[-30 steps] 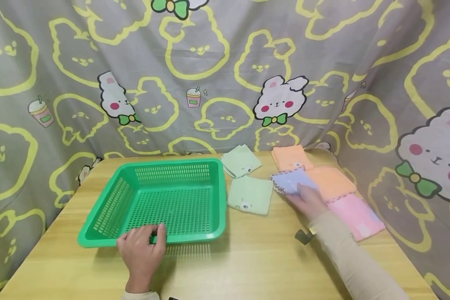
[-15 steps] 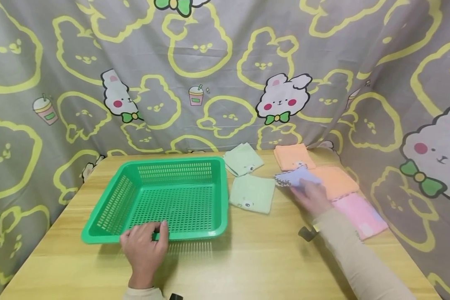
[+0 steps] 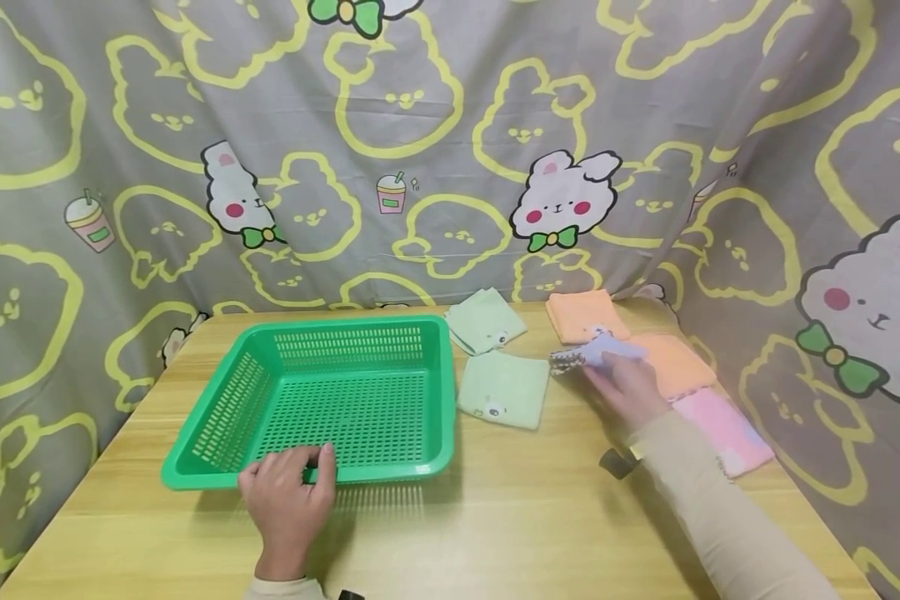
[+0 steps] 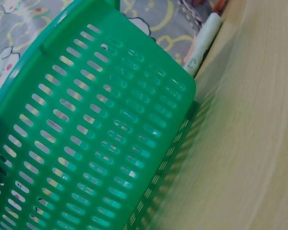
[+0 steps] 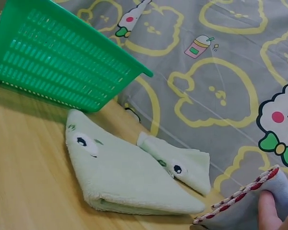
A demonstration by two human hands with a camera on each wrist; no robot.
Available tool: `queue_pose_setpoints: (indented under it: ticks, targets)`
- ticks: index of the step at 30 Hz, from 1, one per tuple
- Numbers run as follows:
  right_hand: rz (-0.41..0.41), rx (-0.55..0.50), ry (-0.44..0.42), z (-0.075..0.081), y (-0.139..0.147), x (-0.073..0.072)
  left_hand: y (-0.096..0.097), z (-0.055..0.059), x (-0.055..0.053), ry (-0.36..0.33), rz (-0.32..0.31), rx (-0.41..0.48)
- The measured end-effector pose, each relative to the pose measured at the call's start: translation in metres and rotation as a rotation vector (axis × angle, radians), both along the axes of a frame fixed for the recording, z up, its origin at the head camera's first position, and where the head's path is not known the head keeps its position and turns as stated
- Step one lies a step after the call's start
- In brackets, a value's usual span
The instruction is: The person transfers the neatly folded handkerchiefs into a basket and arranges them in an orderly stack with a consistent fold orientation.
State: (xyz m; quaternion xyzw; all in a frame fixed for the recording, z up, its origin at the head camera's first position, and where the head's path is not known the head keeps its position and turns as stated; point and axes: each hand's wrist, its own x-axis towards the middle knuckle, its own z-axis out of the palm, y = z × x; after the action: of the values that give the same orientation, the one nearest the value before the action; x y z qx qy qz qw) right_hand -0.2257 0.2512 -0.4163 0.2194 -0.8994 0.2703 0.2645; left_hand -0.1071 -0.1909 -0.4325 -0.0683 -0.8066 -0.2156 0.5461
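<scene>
My left hand (image 3: 288, 500) grips the near rim of the green plastic basket (image 3: 441, 400), thumb up at the rim. In the left wrist view, the slotted side of the basket (image 4: 86, 124) fills the frame and the left hand is out of sight. My right hand (image 3: 630, 390) pinches a folded blue towel (image 3: 607, 347) with a patterned trim. In the right wrist view, a thumb presses on the towel (image 5: 240, 211), whose edge has red-and-white stitching. Under and behind it lie folded orange towels (image 3: 675, 362), (image 3: 581, 312).
Two folded light-green towels (image 3: 504, 392), (image 3: 487, 321) lie between the basket and my right hand. A pink towel (image 3: 727, 433) lies at the right of the wooden table (image 3: 495, 525). A grey cartoon curtain (image 3: 420, 108) hangs behind and at both sides.
The blue towel has tilted and bunched in my right hand, showing less of its face. My left hand stays on the basket rim. The view has shifted slightly.
</scene>
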Motion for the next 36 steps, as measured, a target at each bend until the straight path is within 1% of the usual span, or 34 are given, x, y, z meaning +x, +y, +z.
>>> queue_pose_setpoints:
  ticks: [5,9,12,20,24,29,34,36]
  targets:
    - [0.007,-0.025,0.005,0.001,0.001,-0.002,-0.001,0.0,0.0,-0.007,0.004,-0.004]
    - [0.016,-0.015,0.045,0.002,0.002,-0.005,-0.002,0.0,0.0,-0.014,0.003,-0.007]
    - [0.024,-0.015,0.06,0.005,0.002,-0.005,-0.002,0.0,0.001,-0.015,-0.001,-0.008]
    - [0.012,-0.044,-0.004,0.012,0.002,-0.006,-0.003,0.001,0.003,-0.022,-0.008,-0.02]
    - [0.025,-0.032,0.032,0.018,0.002,-0.005,-0.003,0.0,0.003,-0.017,-0.029,-0.03]
    - [0.018,-0.019,0.072,0.02,0.003,-0.006,-0.003,0.0,0.003,-0.02,-0.049,-0.038]
    - [0.028,-0.048,0.037,0.024,-0.001,-0.006,-0.006,0.0,0.006,-0.067,-0.065,-0.04]
    - [0.034,-0.061,0.021,0.026,-0.003,-0.006,-0.006,-0.001,0.007,-0.076,-0.068,-0.04]
